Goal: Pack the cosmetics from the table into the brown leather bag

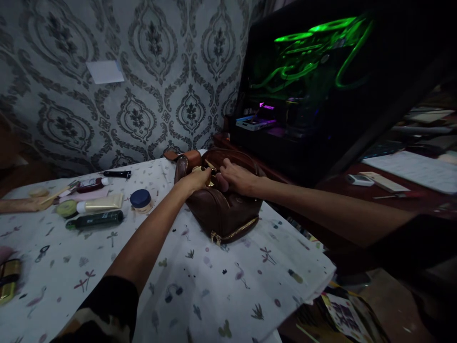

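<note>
Centrally in the head view, a brown leather zip bag (233,221) sits on the printed tablecloth (214,290), its open mouth running roughly left to right. The left hand (197,179) lies at the mouth's left part, the right hand (238,178) just beside it, neither clearly nearer. Both curl narrowly; what they grip cannot be told.
</note>
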`<state>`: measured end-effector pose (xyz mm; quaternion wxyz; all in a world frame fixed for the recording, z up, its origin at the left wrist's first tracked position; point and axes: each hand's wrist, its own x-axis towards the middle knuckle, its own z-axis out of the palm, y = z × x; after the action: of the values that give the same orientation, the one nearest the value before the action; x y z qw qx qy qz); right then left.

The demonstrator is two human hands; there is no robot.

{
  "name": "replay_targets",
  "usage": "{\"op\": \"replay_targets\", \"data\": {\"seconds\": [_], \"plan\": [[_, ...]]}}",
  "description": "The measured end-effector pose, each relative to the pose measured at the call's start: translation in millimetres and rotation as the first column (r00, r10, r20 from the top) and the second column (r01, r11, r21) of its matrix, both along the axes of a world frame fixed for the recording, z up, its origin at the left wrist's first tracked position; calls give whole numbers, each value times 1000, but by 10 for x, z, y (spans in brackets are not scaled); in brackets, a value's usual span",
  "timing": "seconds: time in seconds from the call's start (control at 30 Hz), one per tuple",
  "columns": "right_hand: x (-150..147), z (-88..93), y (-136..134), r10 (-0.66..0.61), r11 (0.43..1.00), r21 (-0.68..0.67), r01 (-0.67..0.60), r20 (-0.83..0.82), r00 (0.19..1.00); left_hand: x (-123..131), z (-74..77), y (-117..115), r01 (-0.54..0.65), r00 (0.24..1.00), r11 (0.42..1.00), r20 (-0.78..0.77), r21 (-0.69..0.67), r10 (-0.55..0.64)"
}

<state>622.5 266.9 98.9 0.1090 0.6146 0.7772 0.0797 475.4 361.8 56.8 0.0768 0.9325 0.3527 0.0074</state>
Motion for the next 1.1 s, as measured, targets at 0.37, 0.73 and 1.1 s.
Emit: {"op": "replay_targets", "data": {"seconds": [0.37,0.73,1.1], "plan": [[-103,123,-102,-47,999,-17,49,82,996,6,-95,91,36,994,999,98,40,-39],[-64,119,-65,5,997,-78,-2,37,999,86,-79,73,-7,999,999,36,-42,9],[102,408,-398,112,982,172,-71,-240,964,42,178,-140,-79,991,991,-117,-107,67]]}}
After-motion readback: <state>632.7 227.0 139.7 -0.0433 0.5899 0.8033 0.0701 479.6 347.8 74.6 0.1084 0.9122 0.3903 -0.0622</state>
